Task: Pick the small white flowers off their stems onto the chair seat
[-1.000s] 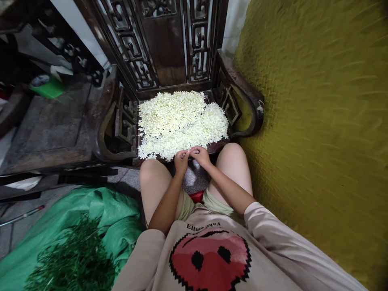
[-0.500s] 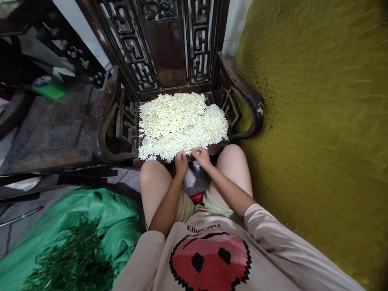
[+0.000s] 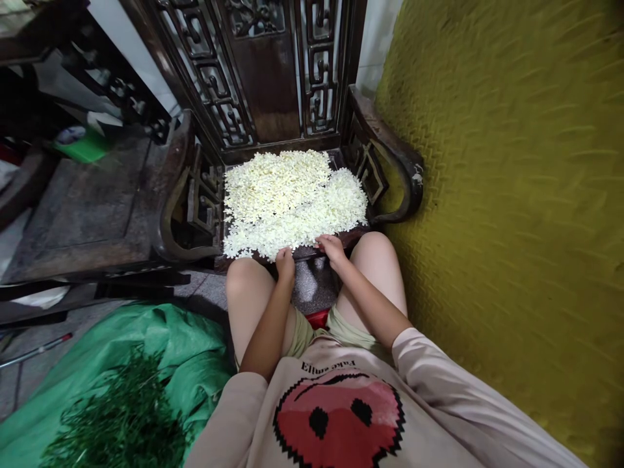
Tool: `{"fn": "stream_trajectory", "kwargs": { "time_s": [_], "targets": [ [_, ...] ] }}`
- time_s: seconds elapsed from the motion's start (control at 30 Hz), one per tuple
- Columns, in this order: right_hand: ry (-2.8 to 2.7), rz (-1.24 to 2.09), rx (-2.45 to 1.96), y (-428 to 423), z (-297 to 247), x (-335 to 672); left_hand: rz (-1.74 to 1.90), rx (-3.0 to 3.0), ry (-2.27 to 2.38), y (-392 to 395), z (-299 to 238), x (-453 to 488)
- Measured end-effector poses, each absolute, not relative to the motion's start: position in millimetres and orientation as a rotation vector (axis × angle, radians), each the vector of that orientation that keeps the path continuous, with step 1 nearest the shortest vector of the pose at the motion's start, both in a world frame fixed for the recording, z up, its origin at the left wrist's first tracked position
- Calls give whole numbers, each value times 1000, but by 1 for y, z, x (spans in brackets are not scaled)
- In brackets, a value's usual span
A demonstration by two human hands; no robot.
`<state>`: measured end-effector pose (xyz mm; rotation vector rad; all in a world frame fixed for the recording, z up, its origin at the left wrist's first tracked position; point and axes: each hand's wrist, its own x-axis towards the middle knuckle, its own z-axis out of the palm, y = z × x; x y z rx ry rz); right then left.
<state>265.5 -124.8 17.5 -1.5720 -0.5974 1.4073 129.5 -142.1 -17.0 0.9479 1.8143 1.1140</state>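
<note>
A broad layer of small white and cream blossoms (image 3: 292,201) covers the seat of a dark carved wooden chair (image 3: 273,91). My left hand (image 3: 285,264) is closed at the front edge of the blossoms, its fingertips pinched together. To its right, my right hand (image 3: 332,249) has its fingers drawn together in a pinch, close to the near rim of the seat. Whatever is between the fingers of either hand is too small to make out. A visible gap separates the two hands.
The carved armrest (image 3: 414,175) stands at the right, beside a yellow textured surface (image 3: 511,195). On the left are another wooden seat (image 3: 88,208) with a green container (image 3: 85,144), and a green sheet (image 3: 160,331) bearing leafy greens (image 3: 121,416).
My hands have moved apart: the left a little to the left, the right to the right and slightly farther over the seat edge. The blossoms look the same.
</note>
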Motion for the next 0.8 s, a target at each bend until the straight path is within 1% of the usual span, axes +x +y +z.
{"fn": "stream_trajectory", "kwargs": {
  "time_s": [0.1,0.23,0.37,0.47,0.53,0.63,0.8],
  "targets": [
    [-607,1463,-1582,-126,17,266,1062,782,1788,-143,-11,134],
    [-632,1538,-1563,-124,15,266,1076,703,1736,-144,-8,136],
    [-635,1396,-1414,-118,10,267,1080,731,1695,-145,-8,137],
    [-620,1317,-1487,-118,7,267,1065,781,1700,-145,-7,137],
    [-698,1363,-1546,-121,6,265,1063,796,1727,-145,-7,137],
    [-936,1439,-1446,-128,6,260,1055,830,1775,-145,-7,137],
    [-1185,1352,-1342,-132,6,256,1052,1010,1766,-147,-4,139]
  ]
}}
